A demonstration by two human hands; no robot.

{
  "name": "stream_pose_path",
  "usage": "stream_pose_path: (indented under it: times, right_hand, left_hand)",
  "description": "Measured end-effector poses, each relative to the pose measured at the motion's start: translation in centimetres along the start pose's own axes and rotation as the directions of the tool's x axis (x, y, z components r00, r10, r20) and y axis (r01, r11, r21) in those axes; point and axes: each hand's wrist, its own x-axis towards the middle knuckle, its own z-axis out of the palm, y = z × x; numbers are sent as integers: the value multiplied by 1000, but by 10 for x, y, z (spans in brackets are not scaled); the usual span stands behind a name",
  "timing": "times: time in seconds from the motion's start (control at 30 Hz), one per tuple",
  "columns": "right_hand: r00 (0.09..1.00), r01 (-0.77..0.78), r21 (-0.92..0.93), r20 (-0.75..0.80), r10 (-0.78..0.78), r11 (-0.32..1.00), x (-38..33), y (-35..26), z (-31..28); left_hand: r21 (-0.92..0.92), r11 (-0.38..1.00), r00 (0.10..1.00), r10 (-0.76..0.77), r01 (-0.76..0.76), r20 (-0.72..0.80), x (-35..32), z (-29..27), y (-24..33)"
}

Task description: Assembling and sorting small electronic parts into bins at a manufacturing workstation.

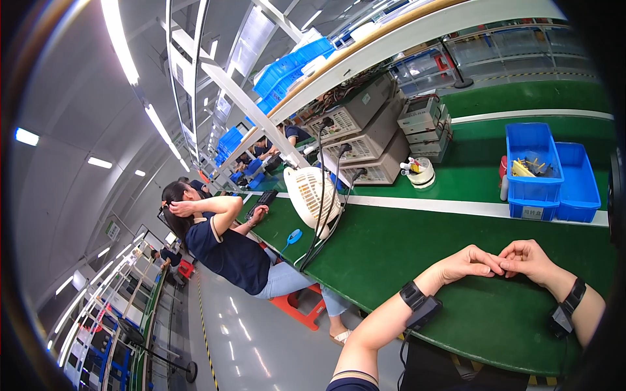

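My left hand (466, 262) and my right hand (529, 257) meet fingertip to fingertip just above the green bench mat (404, 260). Both hands have their fingers pinched closed, and I see nothing between them. Each wrist wears a black strap with a small device, the left one (417, 301) and the right one (568, 306). The nearest things are two blue bins (533, 171) beyond my hands, one holding small parts.
A white fan (312, 195) with black cables stands on the bench, by stacked grey instruments (365, 140) and a white tub (420, 173). A small blue device (294, 236) lies near the bench edge. A seated co-worker (228, 251) on a red stool (300, 306) occupies the aisle side.
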Motion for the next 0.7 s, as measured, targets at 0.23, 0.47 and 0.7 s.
stream_pose_path:
  times: [0.23,0.47,0.7]
  right_hand:
    - [1000,9,-7,10,-9,1000,2,4,-2]
    - [1000,10,-6,9,-10,1000,1,3,-2]
    - [1000,9,-14,9,-8,1000,1,1,-1]
  left_hand:
    - [-8,1000,1000,3,-3,4,-1,0,0]
    - [-28,1000,1000,-4,4,2,0,2,1]
    - [-16,1000,1000,-20,20,-9,0,0,0]
